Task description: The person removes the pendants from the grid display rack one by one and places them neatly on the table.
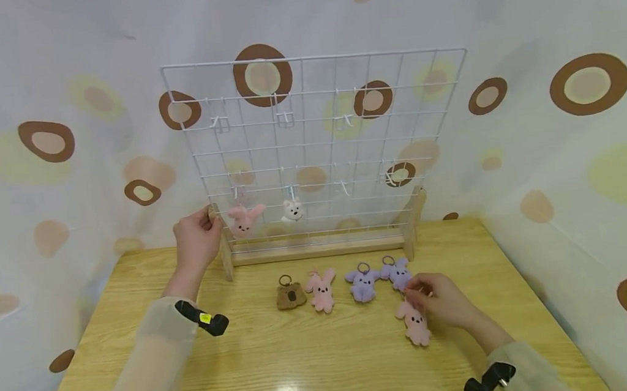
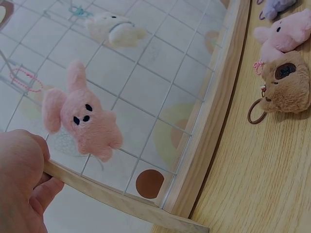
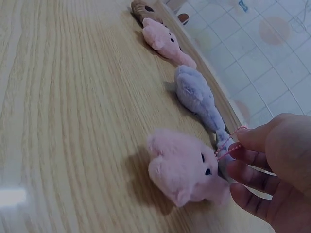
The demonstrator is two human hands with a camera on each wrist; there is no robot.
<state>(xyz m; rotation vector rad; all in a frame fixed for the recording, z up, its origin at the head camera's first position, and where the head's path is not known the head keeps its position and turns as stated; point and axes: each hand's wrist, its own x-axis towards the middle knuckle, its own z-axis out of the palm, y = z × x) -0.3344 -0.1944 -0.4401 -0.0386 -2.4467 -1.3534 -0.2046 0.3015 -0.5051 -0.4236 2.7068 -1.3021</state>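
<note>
My left hand (image 1: pixel 200 240) grips the top of the left wooden post (image 1: pixel 223 252) of a white wire grid rack (image 1: pixel 304 147). Between thumb and fingertips, my right hand (image 1: pixel 446 300) pinches the pink bead chain of a pink bunny plush keychain (image 1: pixel 415 324), which is at the right front of the row. Close by lie two purple plush keychains (image 1: pixel 363 285), another pink bunny plush (image 1: pixel 321 290) and a brown plush keychain (image 1: pixel 291 296) with a ring. From the rack's lower hooks hang a pink bunny plush (image 2: pixel 87 116) and a small white plush (image 1: pixel 293 210).
Several white hooks (image 1: pixel 346 120) stick out from the grid in two rows. A wooden crossbar (image 1: pixel 317 246) joins the posts at the bottom. The wooden table (image 1: pixel 282 357) is bordered by a patterned cloth backdrop (image 1: pixel 537 159) behind and at both sides.
</note>
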